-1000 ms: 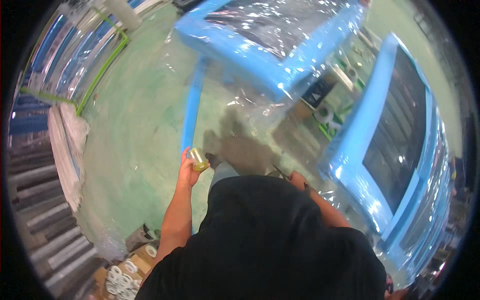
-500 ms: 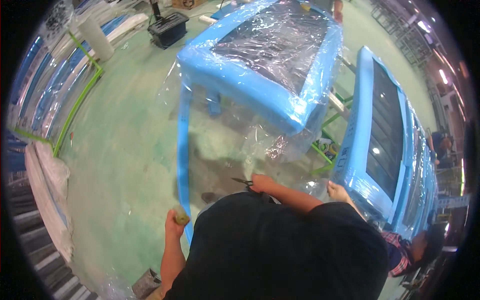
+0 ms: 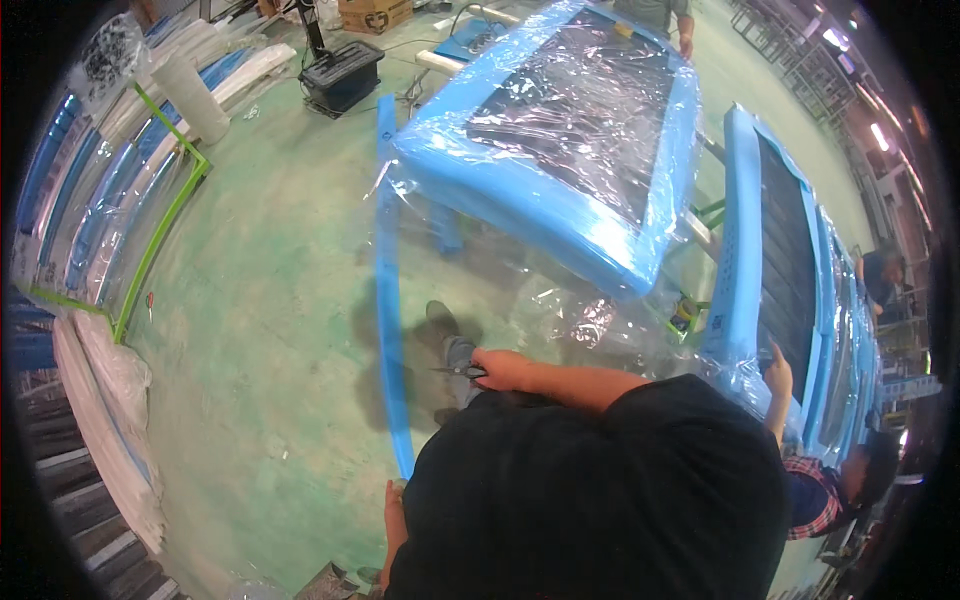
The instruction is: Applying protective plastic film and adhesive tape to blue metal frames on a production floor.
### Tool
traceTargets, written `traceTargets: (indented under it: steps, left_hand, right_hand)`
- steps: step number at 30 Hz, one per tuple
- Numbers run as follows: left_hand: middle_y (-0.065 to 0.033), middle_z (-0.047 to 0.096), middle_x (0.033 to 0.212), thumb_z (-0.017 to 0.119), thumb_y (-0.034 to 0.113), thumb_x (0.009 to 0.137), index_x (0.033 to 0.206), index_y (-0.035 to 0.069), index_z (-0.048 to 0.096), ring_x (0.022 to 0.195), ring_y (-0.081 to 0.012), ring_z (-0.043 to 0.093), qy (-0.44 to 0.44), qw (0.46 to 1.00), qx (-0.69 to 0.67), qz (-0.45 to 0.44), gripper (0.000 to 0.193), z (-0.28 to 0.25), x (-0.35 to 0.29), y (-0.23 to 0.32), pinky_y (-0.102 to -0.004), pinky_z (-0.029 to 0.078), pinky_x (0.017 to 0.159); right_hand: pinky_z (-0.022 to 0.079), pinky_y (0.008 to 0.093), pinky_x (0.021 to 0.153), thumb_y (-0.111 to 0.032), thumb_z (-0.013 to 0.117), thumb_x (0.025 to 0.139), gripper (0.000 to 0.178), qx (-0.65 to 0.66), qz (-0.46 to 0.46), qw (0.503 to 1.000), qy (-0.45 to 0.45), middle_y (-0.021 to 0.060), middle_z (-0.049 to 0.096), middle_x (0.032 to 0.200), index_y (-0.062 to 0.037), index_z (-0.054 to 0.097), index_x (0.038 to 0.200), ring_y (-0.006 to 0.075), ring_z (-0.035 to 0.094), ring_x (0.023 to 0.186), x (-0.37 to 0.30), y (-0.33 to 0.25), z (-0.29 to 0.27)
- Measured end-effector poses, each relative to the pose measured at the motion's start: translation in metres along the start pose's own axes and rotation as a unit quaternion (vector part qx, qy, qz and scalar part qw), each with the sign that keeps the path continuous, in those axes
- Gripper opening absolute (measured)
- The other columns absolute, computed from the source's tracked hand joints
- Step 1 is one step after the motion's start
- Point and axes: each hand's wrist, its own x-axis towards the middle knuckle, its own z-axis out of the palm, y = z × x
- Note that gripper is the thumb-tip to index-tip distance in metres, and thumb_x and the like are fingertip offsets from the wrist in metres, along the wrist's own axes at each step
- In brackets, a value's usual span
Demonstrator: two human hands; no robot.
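In my right hand (image 3: 500, 369) is a pair of dark scissors (image 3: 462, 372), the blades pointing left. My left hand (image 3: 393, 505) is low beside my body, partly hidden, with its fingers curled round a small yellowish tape roll (image 3: 402, 485) that barely shows. A long blue strip (image 3: 391, 300) runs from near that hand toward the far side; whether they touch, I cannot tell. Ahead of me, a large dark panel (image 3: 580, 105) with a padded blue border (image 3: 530, 220) lies raised on supports. Clear plastic film (image 3: 590, 320) covers it and hangs off the near edge.
Wrapped blue-edged panels (image 3: 740, 250) stand at the right, where a co-worker's hand (image 3: 778, 375) reaches to them. Another person (image 3: 655, 14) stands beyond the big panel. A black bin (image 3: 342, 76) and cardboard box (image 3: 375, 14) are farther back. A green rack (image 3: 165, 240) holds wrapped lengths at left.
My left hand has dropped closer to my body, mostly hiding the tape roll. My right hand has shifted slightly left with the scissors. The co-worker's hand at the right has moved onto the wrapped panels.
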Motion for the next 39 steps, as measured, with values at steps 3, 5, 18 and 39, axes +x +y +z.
traceTargets:
  steps: [3, 5, 18, 39]
  left_hand:
    - [-0.0069, 0.063, 0.099, 0.054, 0.020, 0.106, 0.141, 0.002, 0.053, 0.099, -0.0225, 0.064, 0.013, 0.999, 0.005, 0.039, 0.039, 0.017, 0.014, 0.031, -0.0399, 0.055, 0.090]
    - [-0.0069, 0.063, 0.099, 0.055, 0.020, 0.106, 0.138, 0.002, 0.054, 0.099, -0.0226, 0.064, 0.015, 0.997, 0.013, 0.069, 0.037, 0.034, 0.032, 0.057, -0.0399, 0.055, 0.090]
    - [-0.0069, 0.062, 0.096, 0.057, 0.020, 0.101, 0.121, 0.002, 0.061, 0.096, -0.0229, 0.065, 0.019, 0.966, 0.108, 0.235, 0.027, 0.109, 0.168, 0.193, -0.0396, 0.055, 0.087]
    - [-0.0078, 0.064, 0.095, 0.063, 0.026, 0.088, 0.097, 0.007, 0.063, 0.085, -0.0249, 0.063, -0.247, 0.907, 0.341, -0.014, 0.021, 0.252, 0.438, 0.498, -0.0408, 0.055, 0.082]
  right_hand:
    - [0.055, 0.0535, 0.081, -0.045, 0.077, 0.088, 0.050, -0.022, -0.034, 0.997, -0.070, 0.0219, 0.072, 0.104, -0.0130, 0.060, 0.123, 0.0440, 0.070, 0.098, 0.042, -0.020, -0.009]
    - [0.055, 0.0532, 0.081, -0.043, 0.076, 0.089, 0.048, -0.021, -0.061, 0.994, -0.091, 0.0209, 0.072, 0.105, -0.0145, 0.060, 0.124, 0.0431, 0.070, 0.098, 0.075, -0.023, -0.010]
    - [0.055, 0.0528, 0.078, -0.032, 0.077, 0.090, 0.044, 0.119, -0.207, 0.971, -0.006, 0.0164, 0.072, 0.105, -0.0150, 0.058, 0.127, 0.0419, 0.070, 0.094, 0.237, -0.121, -0.193]
    - [0.056, 0.0306, 0.074, -0.011, 0.083, 0.091, 0.031, 0.334, 0.130, 0.782, 0.510, 0.0036, 0.070, 0.089, -0.0049, 0.061, 0.111, 0.0110, 0.069, 0.081, 0.202, -0.150, -0.219]
